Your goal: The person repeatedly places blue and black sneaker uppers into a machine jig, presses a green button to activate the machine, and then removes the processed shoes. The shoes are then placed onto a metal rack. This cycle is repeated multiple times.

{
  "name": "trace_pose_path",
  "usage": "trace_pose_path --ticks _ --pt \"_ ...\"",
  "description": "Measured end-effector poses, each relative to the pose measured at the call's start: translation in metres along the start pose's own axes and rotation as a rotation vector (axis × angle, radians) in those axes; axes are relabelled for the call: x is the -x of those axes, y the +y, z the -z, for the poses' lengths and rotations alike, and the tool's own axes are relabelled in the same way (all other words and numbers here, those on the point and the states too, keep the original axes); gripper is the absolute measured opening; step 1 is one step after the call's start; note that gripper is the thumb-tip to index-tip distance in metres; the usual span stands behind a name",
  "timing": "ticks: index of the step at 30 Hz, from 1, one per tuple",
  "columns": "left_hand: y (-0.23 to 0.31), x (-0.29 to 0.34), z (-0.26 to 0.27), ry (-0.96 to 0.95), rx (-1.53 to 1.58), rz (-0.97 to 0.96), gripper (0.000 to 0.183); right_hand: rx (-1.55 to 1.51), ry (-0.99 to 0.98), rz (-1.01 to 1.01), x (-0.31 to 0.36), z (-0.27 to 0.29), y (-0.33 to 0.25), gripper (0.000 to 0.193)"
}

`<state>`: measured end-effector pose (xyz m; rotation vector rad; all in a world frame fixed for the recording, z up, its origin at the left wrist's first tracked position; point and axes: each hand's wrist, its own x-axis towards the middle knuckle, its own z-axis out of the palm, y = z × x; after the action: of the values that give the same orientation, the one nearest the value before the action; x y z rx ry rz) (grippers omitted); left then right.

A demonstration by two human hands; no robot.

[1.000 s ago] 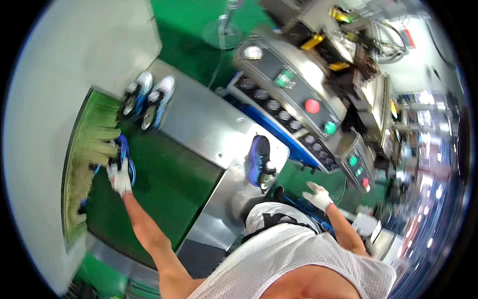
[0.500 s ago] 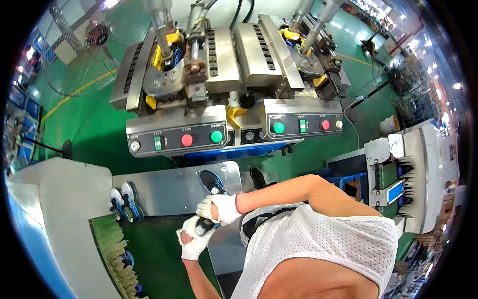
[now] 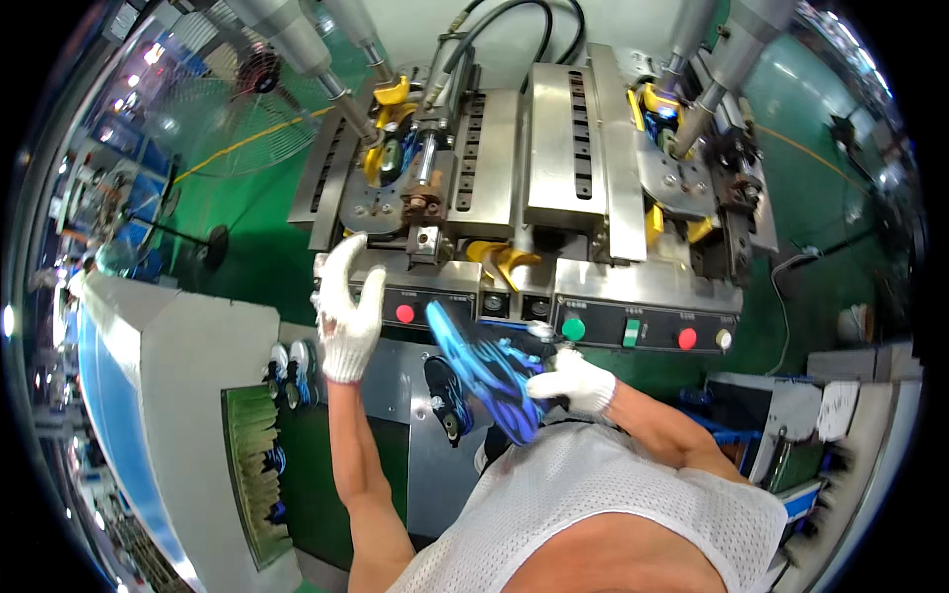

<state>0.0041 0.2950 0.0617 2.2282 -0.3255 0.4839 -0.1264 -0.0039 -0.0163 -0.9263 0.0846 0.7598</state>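
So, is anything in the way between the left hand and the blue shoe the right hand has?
Nothing visible blocks the space between the left hand and the blue shoe. A red button shows in that gap but looks farther back.

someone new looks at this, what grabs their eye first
Probably the bright blue-and-purple shoe in the gloved right hand, near the picture's middle. The gloved left hand also stands out, raised with fingers spread, left of a red button. Beyond them, shiny metal machinery with yellow parts fills the upper middle.
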Motion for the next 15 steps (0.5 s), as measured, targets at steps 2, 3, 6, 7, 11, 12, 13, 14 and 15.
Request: trace_pose_path --ticks 2,3,6,7,11,12,13,14,15 --pt "-0.021 -0.032 -0.014 0.029 0.009 0.106 0.046 -0.249 -0.100 0.101 0.009 0.004 -0.013 0.084" --pt "-0.039 -0.048 -0.028 0.008 -0.047 0.118 0.047 -0.274 -0.084 0.119 0.012 0.012 -0.013 0.084" --pt "-0.082 -0.097 -0.063 -0.051 -0.049 0.226 0.051 -0.336 -0.100 0.149 0.011 0.038 -0.010 0.072" --pt "-0.106 -0.109 -0.078 -0.071 -0.045 0.235 0.055 -0.355 -0.105 0.183 0.010 0.041 -0.009 0.071" --pt "-0.162 -0.166 -0.123 -0.116 -0.253 0.259 0.068 -0.357 -0.024 0.299 0.012 0.043 -0.021 0.078" --pt "-0.166 -0.180 -0.133 -0.125 -0.281 0.300 0.071 -0.392 -0.013 0.303 0.013 0.041 -0.025 0.084" --pt "-0.193 -0.184 -0.141 -0.063 -0.286 0.240 0.072 -0.426 -0.014 0.292 0.013 0.035 -0.032 0.090" --pt "-0.189 -0.196 -0.152 -0.050 -0.326 0.272 0.074 -0.378 -0.009 0.341 0.009 0.028 -0.040 0.092" --pt "-0.201 -0.207 -0.162 -0.044 -0.324 0.223 0.076 -0.377 0.033 0.358 0.009 0.026 -0.042 0.092"
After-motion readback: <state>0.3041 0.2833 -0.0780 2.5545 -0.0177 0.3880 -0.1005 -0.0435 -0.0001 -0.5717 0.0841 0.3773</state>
